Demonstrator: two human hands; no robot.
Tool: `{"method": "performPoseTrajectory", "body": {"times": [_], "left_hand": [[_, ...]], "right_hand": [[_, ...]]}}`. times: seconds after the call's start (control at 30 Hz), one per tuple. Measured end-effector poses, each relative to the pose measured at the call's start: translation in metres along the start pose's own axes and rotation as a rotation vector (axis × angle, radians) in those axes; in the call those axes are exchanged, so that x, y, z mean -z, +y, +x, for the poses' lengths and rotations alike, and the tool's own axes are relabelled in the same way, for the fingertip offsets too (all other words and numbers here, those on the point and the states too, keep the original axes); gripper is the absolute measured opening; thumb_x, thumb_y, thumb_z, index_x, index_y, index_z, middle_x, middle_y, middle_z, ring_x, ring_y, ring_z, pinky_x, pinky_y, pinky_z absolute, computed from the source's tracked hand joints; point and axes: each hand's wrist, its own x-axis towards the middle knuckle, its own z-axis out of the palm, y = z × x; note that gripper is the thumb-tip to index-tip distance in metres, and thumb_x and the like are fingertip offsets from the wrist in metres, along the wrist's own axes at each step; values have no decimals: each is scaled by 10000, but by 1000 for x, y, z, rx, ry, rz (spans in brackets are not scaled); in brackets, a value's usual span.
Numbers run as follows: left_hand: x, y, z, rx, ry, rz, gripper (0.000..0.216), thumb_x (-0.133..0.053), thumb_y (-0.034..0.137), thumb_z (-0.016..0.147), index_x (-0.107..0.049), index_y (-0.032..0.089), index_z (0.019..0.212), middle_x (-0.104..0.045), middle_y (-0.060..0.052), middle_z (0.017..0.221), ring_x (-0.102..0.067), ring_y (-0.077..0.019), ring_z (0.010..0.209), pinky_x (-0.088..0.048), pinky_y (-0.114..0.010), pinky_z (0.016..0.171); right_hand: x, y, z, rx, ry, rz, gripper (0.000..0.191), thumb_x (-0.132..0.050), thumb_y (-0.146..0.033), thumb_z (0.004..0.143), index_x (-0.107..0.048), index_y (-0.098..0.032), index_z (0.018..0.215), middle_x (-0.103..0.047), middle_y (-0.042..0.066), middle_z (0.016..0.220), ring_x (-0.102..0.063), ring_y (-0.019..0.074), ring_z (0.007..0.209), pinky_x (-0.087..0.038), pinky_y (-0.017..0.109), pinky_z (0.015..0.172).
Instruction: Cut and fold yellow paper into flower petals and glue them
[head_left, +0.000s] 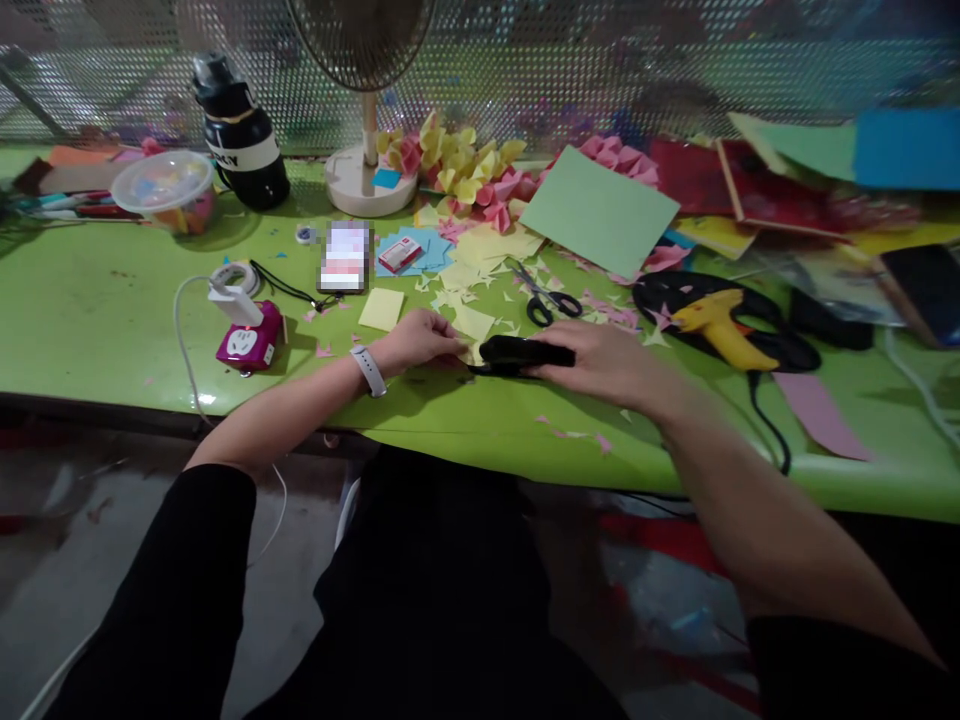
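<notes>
My right hand (600,362) is wrapped round a black stapler (517,352) low over the front of the green table. Its jaw end points left, at a small piece of yellow paper (472,352) pinched in the fingers of my left hand (424,340). Whether the paper sits between the jaws is hard to make out. Just behind the stapler lie black-handled scissors (551,300) among yellow and pink scraps. A square yellow paper stack (382,309) is left of them, near my left hand. Behind it, a small red and white box (400,255) rests on blue paper sheets (431,250).
Folded paper flowers (465,170) and a green sheet (600,212) lie at the back, beside a fan (367,190). A yellow glue gun (724,325) with a cord is right. Left are a purple power adapter (251,340), a phone (345,256), a bottle (244,140) and a plastic tub (165,190).
</notes>
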Motion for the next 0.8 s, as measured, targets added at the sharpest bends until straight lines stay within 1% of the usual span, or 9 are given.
{"method": "performPoseTrajectory", "body": {"times": [0.13, 0.23, 0.3, 0.37, 0.4, 0.47, 0.6, 0.7, 0.8], "left_hand": [[-4, 0, -3, 54, -62, -36, 164, -745, 71, 821, -637, 101, 702, -734, -60, 687, -712, -114, 631, -589, -272, 722], [-5, 1, -4, 74, -60, -60, 187, -715, 63, 843, -619, 107, 689, -732, -57, 686, -716, -115, 641, -592, -282, 743], [-5, 1, -4, 77, -57, -68, 197, -713, 61, 848, -613, 107, 685, -731, -61, 690, -716, -113, 650, -593, -286, 768], [-6, 3, -4, 83, -49, -81, 198, -715, 53, 846, -608, 107, 688, -726, -64, 685, -717, -118, 653, -597, -305, 792], [-6, 4, -4, 87, -39, -85, 201, -713, 47, 845, -602, 108, 689, -721, -63, 679, -717, -122, 650, -599, -316, 799], [-8, 5, -4, 94, -14, -89, 210, -707, 32, 845, -586, 111, 693, -715, -58, 674, -718, -128, 646, -601, -333, 808], [-11, 8, -3, 109, 7, -76, 206, -696, 4, 841, -568, 111, 722, -705, -49, 670, -719, -135, 652, -602, -361, 832], [-10, 7, -2, 105, -13, -65, 197, -716, 5, 822, -571, 107, 739, -711, -60, 695, -722, -139, 675, -603, -367, 845], [-9, 4, 0, 100, -38, -50, 223, -770, 25, 782, -570, 111, 732, -719, -67, 707, -723, -138, 697, -607, -338, 817]], "right_hand": [[2, 4, 2, -26, -30, -11, 327, -581, -504, 861, -731, -274, 1041, -726, 93, 1013, -670, 316, 937, -494, 423, 734], [11, 1, 8, -58, -65, 53, 383, -631, -577, 822, -735, -279, 1040, -729, 100, 1068, -663, 328, 953, -509, 454, 760], [17, -6, 17, -104, 16, 189, 424, -563, -609, 882, -727, -278, 1090, -722, 105, 1149, -656, 328, 1006, -518, 481, 810], [20, -17, 32, -162, 156, 316, 473, -387, -579, 990, -715, -259, 1104, -712, 110, 1186, -649, 319, 1048, -513, 503, 861], [19, -23, 42, -191, 189, 337, 509, -329, -562, 1014, -713, -235, 1081, -709, 124, 1167, -650, 317, 1039, -511, 505, 867], [13, -34, 61, -235, 225, 285, 531, -330, -557, 1020, -700, -183, 1093, -694, 158, 1163, -643, 327, 1037, -502, 518, 882], [-9, -41, 89, -136, 164, 170, 581, -362, -574, 1012, -662, -132, 1242, -655, 189, 1268, -581, 354, 1189, -440, 546, 1020], [-20, -37, 94, -118, 123, 132, 602, -359, -582, 1003, -635, -148, 1315, -636, 180, 1316, -552, 362, 1238, -422, 561, 1054], [-21, -33, 93, -101, 100, 100, 619, -324, -562, 1005, -621, -140, 1347, -626, 186, 1339, -544, 368, 1249, -428, 562, 1048]]}}
